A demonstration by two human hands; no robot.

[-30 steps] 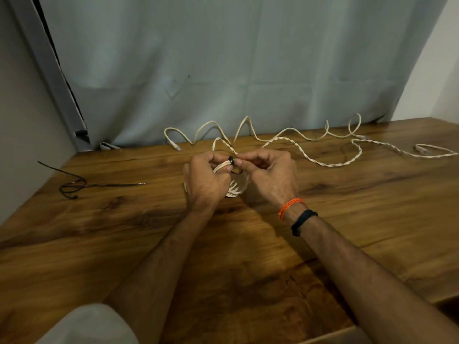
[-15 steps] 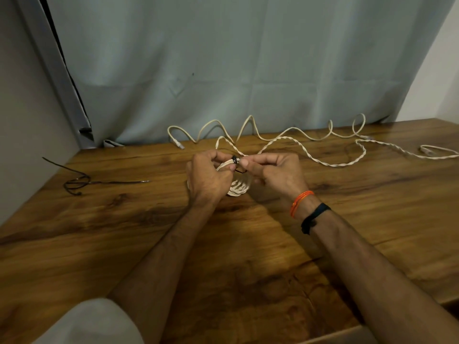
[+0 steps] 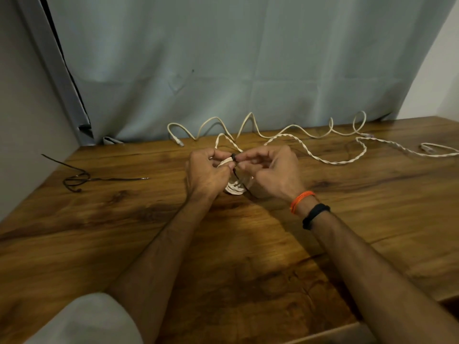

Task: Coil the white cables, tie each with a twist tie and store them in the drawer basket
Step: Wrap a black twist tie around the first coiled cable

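At the centre of the tabletop (image 3: pixel 248 256) the two hands meet over a small coil of white cable (image 3: pixel 234 186). The left hand (image 3: pixel 206 173) has its fingers curled round the coil, its grip closed on the upper loops, thumb and forefinger pressed together at the top. The right hand (image 3: pixel 269 171) pinches the black twist tie (image 3: pixel 233 157) between thumb and forefinger, a narrow grip, just where the tie wraps the top of the coil; the other fingers of that hand are loosely bent. A loose end of the tie hangs down in front of the coil, between the two hands, toward the wood. The lower loops of the coil show below the hands and rest on or just above the tabletop; which one cannot be told.

On the right wrist sit an orange thread band (image 3: pixel 301 201) and, just behind it, a black band (image 3: pixel 315 216).

Behind the hands a twisted white cable (image 3: pixel 330 161) runs off to the right across the wood, and a plain white cable (image 3: pixel 216 120) lies in waves along the foot of the grey-blue curtain (image 3: pixel 223 58). Well apart on the left lies a spare black twist tie (image 3: pixel 82 178), bent into a loop at one end. A grey sleeve (image 3: pixel 87 319) shows at the bottom left corner.
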